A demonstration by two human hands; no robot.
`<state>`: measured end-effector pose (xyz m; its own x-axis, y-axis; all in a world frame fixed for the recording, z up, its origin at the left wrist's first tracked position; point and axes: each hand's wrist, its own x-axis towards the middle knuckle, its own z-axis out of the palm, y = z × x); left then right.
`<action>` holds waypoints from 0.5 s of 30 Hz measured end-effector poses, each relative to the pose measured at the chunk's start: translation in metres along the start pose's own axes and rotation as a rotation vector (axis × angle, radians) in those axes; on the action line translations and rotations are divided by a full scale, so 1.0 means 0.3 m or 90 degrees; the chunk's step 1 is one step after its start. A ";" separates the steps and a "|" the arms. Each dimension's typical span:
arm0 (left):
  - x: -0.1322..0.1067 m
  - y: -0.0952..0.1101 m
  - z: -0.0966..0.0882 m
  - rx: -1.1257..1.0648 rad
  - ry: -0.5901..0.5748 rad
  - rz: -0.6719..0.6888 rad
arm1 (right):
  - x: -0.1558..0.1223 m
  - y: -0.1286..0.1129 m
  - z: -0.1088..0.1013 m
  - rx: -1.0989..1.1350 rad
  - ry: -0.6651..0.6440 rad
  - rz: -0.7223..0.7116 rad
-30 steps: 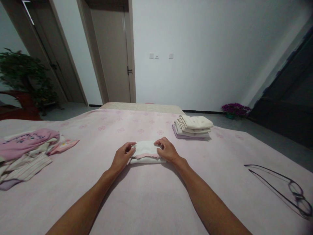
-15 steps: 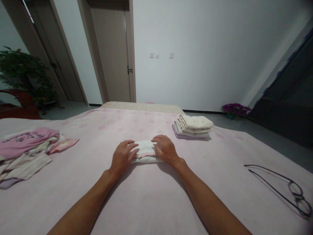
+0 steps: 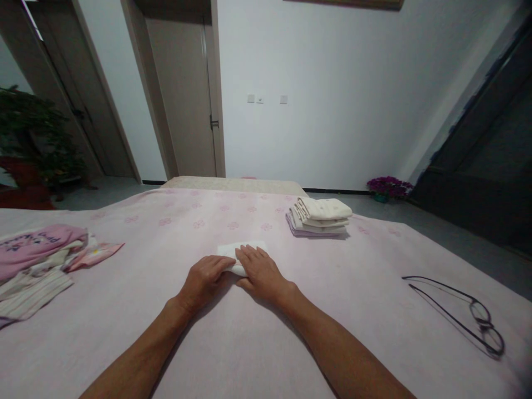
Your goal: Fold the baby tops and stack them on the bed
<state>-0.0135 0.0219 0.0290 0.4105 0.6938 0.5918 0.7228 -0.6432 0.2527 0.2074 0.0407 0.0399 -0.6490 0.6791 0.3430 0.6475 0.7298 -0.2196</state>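
Observation:
A small folded white cloth [image 3: 226,250] lies on the pink bedspread in front of me, mostly covered by my hands. My left hand [image 3: 206,280] is closed on its near left edge, fingers together on top and the thumb out of sight. Pressed flat across the right part of the cloth is my right hand [image 3: 261,274], its fingers stretched out and its thumb at the near edge. The fingertips of both hands almost meet over the middle of the cloth.
A neat stack of folded clothes [image 3: 322,216] stands beyond my right hand. Loose clothes [image 3: 39,266] lie heaped at the left. Black-framed glasses [image 3: 477,321] rest unfolded on the bedspread [image 3: 266,354] at the right. Behind are a door, a wall and purple flowers [image 3: 388,187].
My right hand has moved inward from the cloth's right end and flattened onto it. The left hand has closed on the near edge, and the cloth looks more folded. The view has shifted slightly.

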 end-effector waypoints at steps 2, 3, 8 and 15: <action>-0.003 0.003 -0.002 -0.017 0.045 -0.011 | 0.006 -0.013 -0.008 0.003 0.022 0.007; -0.003 0.006 -0.006 -0.027 0.069 -0.020 | 0.010 -0.016 -0.015 0.007 0.027 0.009; -0.003 0.007 -0.029 -0.109 0.290 -0.088 | 0.032 0.001 -0.083 0.099 0.114 0.081; -0.016 -0.096 -0.013 -0.195 0.244 -0.306 | 0.093 0.187 -0.232 0.604 0.487 0.288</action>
<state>-0.0384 0.0359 0.0218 -0.1834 0.7976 0.5746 0.5622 -0.3944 0.7269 0.2534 0.0950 0.1005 0.1460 0.8905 0.4309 0.0106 0.4342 -0.9008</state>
